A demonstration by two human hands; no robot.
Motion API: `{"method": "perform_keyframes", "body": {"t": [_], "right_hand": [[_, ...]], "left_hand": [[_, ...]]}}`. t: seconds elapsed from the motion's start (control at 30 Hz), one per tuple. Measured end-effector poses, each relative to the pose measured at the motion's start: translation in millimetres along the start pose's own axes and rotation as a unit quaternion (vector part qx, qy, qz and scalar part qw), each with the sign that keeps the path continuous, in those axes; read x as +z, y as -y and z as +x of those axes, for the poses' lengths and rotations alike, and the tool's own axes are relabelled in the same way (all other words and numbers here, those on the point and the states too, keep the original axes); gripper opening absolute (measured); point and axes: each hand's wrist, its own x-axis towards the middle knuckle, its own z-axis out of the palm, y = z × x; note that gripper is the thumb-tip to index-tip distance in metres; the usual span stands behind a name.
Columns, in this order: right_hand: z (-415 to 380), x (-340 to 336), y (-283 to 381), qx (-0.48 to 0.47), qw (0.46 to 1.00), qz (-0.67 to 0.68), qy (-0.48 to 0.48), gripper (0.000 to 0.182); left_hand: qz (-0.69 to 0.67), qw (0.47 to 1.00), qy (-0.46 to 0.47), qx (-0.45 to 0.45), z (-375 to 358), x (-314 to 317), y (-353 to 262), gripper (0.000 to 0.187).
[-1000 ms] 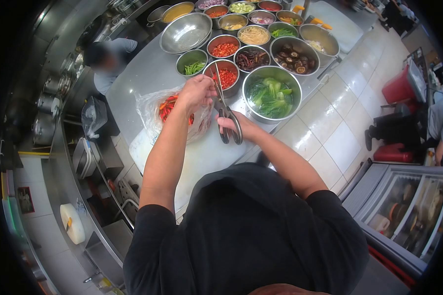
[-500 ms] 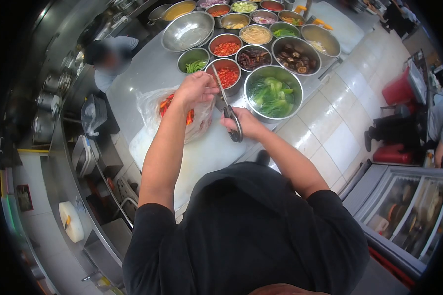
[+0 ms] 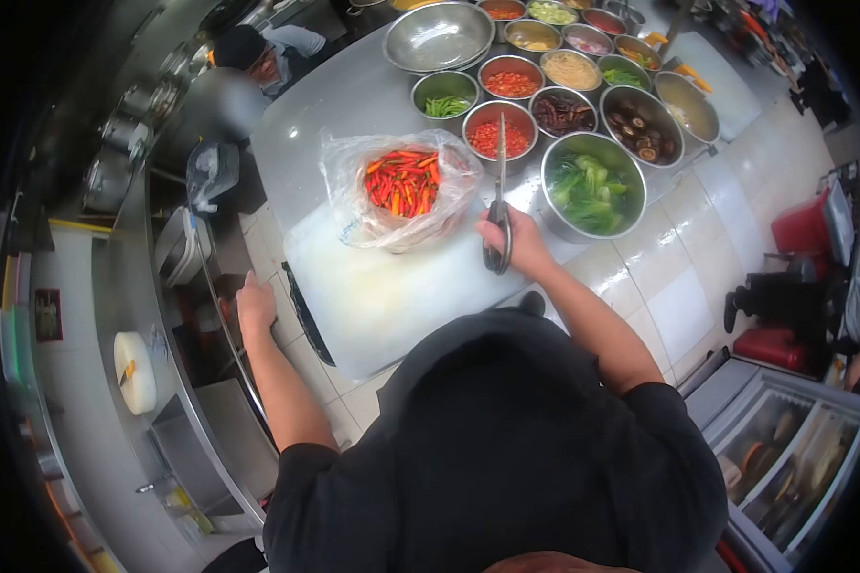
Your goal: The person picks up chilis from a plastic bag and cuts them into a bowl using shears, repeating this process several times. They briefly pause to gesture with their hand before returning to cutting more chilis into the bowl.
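My right hand [image 3: 526, 244] grips a pair of scissors [image 3: 498, 212] by the black handles. The blades look closed and point away from me, passing in front of a steel bowl of chopped red chillies [image 3: 497, 138]. Out to the left, off the table, my left hand [image 3: 256, 304] has a finger stretched out and holds nothing I can see. It is nearest the edge of the steel counter [image 3: 222, 329]. Between my hands, an open clear plastic bag [image 3: 354, 224] full of whole red chillies [image 3: 403, 184] sits at the far edge of a white cutting board [image 3: 363, 296].
A steel bowl of leafy greens in water [image 3: 594, 183] stands right of the scissors. Several more bowls fill the table's far right, with mushrooms [image 3: 645, 129], dried chillies [image 3: 564, 113] and green slices [image 3: 446, 103]. A co-worker [image 3: 268, 57] is beyond the table at upper left.
My left hand has swung from beside the scissors and bag to the far left, off the table. The scissors remain in my right hand. The view has shifted, and the chilli bag is now uncovered.
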Motion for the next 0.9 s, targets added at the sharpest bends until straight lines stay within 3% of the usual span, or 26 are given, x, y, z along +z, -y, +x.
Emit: {"method": "perform_keyframes", "body": {"t": [0.1, 0.13, 0.2, 0.27, 0.33, 0.43, 0.53, 0.63, 0.73, 0.9], "right_hand": [[-2, 3, 4, -0.002, 1.0, -0.018, -0.005, 0.033], [-2, 3, 6, 0.001, 1.0, -0.025, 0.0, 0.034], [-4, 4, 3, -0.003, 0.999, -0.035, 0.002, 0.035], [-4, 5, -4, -0.019, 0.999, -0.04, -0.004, 0.036], [-7, 6, -2, -0.029, 0.999, -0.045, -0.009, 0.037], [-9, 5, -4, -0.048, 0.998, -0.047, -0.015, 0.039], [-11, 4, -7, -0.06, 0.997, -0.048, -0.023, 0.04], [-14, 3, -7, -0.063, 0.997, -0.045, -0.02, 0.042], [-13, 2, -10, -0.063, 0.997, -0.043, -0.016, 0.043], [-11, 1, -10, -0.072, 0.996, -0.057, -0.015, 0.046]], "left_hand": [[-0.126, 0.988, -0.038, 0.077, -22, -9, -27, 0.057], [-0.074, 0.988, -0.072, 0.117, -19, -6, -42, 0.049], [-0.197, 0.97, -0.052, 0.134, -46, -33, -111, 0.038], [-0.225, 0.943, -0.031, 0.242, -44, -28, -149, 0.028], [-0.229, 0.925, -0.003, 0.304, -47, -29, -185, 0.022], [-0.123, 0.918, 0.012, 0.377, -40, -24, -220, 0.018], [-0.025, 0.939, 0.084, 0.332, -35, -19, -244, 0.016], [0.02, 0.933, 0.083, 0.348, -29, -8, -258, 0.018], [-0.035, 0.922, 0.085, 0.377, -30, 0, -269, 0.022], [-0.041, 0.922, 0.005, 0.386, -31, 10, -278, 0.021]]}}
